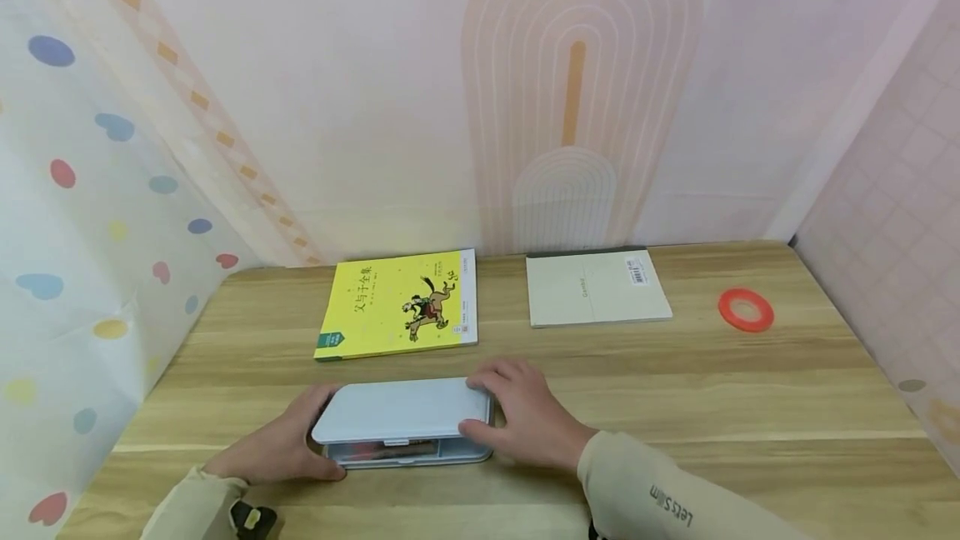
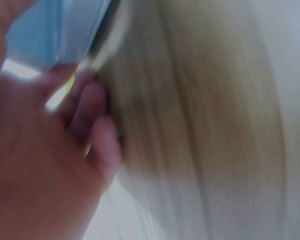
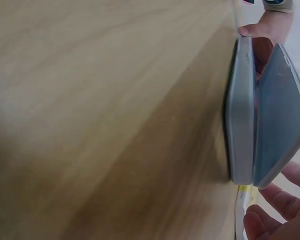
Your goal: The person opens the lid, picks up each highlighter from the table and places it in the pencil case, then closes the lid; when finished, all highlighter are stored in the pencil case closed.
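A pale blue-grey pencil case (image 1: 401, 408) lies on the wooden table with its lid partly raised along the front. Through the gap, some reddish and brown contents show, too dim to name. My left hand (image 1: 288, 444) grips the case's left end, thumb at the front corner of the base and fingers round the back. At the right end, my right hand (image 1: 525, 415) holds the lid between thumb and fingers. The right wrist view shows the lid (image 3: 282, 112) tilted away from the base (image 3: 241, 115). In the left wrist view, a blurred corner of the case is beside my curled fingers (image 2: 92, 105).
Behind the case lies a yellow book (image 1: 390, 302) with a cartoon horse and rider. To its right is a pale notebook (image 1: 592, 290) with a barcode label. A red tape roll (image 1: 727, 315) sits farther right. Patterned cloth (image 1: 360, 107) hangs behind the table (image 1: 675, 390).
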The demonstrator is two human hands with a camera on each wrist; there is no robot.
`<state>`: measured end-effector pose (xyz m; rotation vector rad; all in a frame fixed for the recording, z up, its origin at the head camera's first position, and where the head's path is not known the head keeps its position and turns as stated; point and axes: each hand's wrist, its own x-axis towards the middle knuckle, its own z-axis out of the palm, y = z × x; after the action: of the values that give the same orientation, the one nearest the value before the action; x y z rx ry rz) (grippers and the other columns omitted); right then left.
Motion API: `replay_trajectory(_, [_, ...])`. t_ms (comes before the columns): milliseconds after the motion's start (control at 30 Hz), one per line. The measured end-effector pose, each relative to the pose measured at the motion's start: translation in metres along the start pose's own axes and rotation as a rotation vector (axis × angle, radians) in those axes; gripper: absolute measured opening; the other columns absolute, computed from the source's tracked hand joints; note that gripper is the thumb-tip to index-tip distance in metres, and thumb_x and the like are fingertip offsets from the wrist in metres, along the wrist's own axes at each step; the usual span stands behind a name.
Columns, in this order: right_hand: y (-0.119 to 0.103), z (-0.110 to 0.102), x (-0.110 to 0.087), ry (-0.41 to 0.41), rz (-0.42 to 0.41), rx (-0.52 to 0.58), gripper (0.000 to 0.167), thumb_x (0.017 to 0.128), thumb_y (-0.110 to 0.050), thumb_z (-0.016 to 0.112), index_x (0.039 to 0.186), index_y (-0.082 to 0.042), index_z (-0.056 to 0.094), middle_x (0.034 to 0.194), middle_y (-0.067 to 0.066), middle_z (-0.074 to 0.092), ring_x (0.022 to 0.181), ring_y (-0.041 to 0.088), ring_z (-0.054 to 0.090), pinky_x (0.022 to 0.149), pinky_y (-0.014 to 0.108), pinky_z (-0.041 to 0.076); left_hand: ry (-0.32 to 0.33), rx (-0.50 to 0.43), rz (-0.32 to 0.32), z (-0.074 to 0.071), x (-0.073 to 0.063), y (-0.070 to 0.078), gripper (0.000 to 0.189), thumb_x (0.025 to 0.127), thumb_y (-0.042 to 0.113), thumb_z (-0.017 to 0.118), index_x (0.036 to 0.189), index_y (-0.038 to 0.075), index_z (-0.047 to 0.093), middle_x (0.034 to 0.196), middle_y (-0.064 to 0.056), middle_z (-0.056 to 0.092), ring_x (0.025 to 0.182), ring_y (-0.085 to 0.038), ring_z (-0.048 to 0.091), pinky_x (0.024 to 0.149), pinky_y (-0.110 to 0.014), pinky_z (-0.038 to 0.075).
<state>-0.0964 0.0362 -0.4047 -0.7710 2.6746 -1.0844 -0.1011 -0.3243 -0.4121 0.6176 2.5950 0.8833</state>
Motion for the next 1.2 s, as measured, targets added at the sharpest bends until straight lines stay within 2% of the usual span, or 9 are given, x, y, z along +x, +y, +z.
replay_trajectory(67, [0.001, 0.001, -0.001, -0.013, 0.009, -0.024, 0.058, 0.089, -0.051, 0.063, 0.132, -0.013, 0.059, 0.138, 0.004, 0.052, 0.132, 0.026, 0.041, 0.112, 0.052, 0.030, 0.007, 0.023, 0.003, 0.000, 0.001, -0.001, 0.092, 0.066, 0.035, 0.090, 0.137, 0.007, 0.039, 0.128, -0.009, 0.045, 0.111, -0.011, 0.041, 0.092, -0.026, 0.038])
replay_trajectory(267, [0.003, 0.005, -0.001, -0.035, 0.006, -0.079, 0.070, 0.086, -0.053, 0.066, 0.140, -0.010, 0.051, 0.143, 0.005, 0.049, 0.135, 0.027, 0.039, 0.113, 0.052, 0.028, 0.000, 0.072, -0.059, -0.001, 0.002, 0.002, 0.093, 0.066, 0.037, 0.089, 0.136, 0.007, 0.037, 0.128, -0.012, 0.044, 0.114, -0.025, 0.042, 0.092, -0.030, 0.039])
replay_trajectory(400, [0.004, 0.007, -0.001, -0.047, 0.009, -0.114, 0.075, 0.085, -0.054, 0.067, 0.143, -0.010, 0.048, 0.144, 0.005, 0.049, 0.135, 0.026, 0.039, 0.113, 0.051, 0.028, 0.008, 0.095, -0.048, -0.001, 0.003, 0.003, 0.093, 0.067, 0.038, 0.089, 0.136, 0.004, 0.037, 0.128, -0.012, 0.044, 0.115, -0.027, 0.042, 0.093, -0.031, 0.039])
replay_trajectory(633, [0.005, 0.010, -0.001, -0.054, 0.001, -0.176, 0.079, 0.085, -0.056, 0.068, 0.145, -0.009, 0.046, 0.144, 0.004, 0.048, 0.135, 0.025, 0.040, 0.113, 0.050, 0.030, -0.012, 0.099, -0.094, -0.001, 0.002, 0.004, 0.096, 0.067, 0.043, 0.088, 0.138, 0.006, 0.034, 0.131, -0.011, 0.042, 0.119, -0.027, 0.040, 0.098, -0.035, 0.039])
replay_trajectory(833, [0.004, 0.013, -0.002, -0.043, -0.012, -0.191, 0.080, 0.085, -0.056, 0.069, 0.145, -0.009, 0.045, 0.143, 0.004, 0.048, 0.134, 0.024, 0.040, 0.112, 0.050, 0.031, -0.013, 0.104, -0.078, -0.001, 0.002, 0.004, 0.097, 0.068, 0.041, 0.088, 0.139, 0.004, 0.034, 0.132, -0.013, 0.042, 0.120, -0.029, 0.041, 0.099, -0.039, 0.039])
replay_trajectory(1033, [0.005, 0.015, -0.002, -0.036, -0.013, -0.204, 0.081, 0.084, -0.056, 0.070, 0.145, -0.008, 0.045, 0.143, 0.004, 0.048, 0.134, 0.023, 0.040, 0.111, 0.049, 0.032, -0.033, 0.081, -0.119, 0.000, 0.002, 0.004, 0.099, 0.067, 0.044, 0.088, 0.140, 0.006, 0.033, 0.134, -0.011, 0.040, 0.122, -0.028, 0.038, 0.101, -0.038, 0.037])
replay_trajectory(1200, [0.005, 0.015, -0.002, -0.042, -0.006, -0.218, 0.081, 0.084, -0.055, 0.070, 0.145, -0.009, 0.045, 0.143, 0.003, 0.048, 0.134, 0.023, 0.040, 0.112, 0.048, 0.031, -0.050, 0.060, -0.118, -0.002, 0.001, 0.003, 0.099, 0.069, 0.044, 0.087, 0.142, 0.007, 0.031, 0.136, -0.011, 0.038, 0.125, -0.029, 0.036, 0.102, -0.037, 0.036])
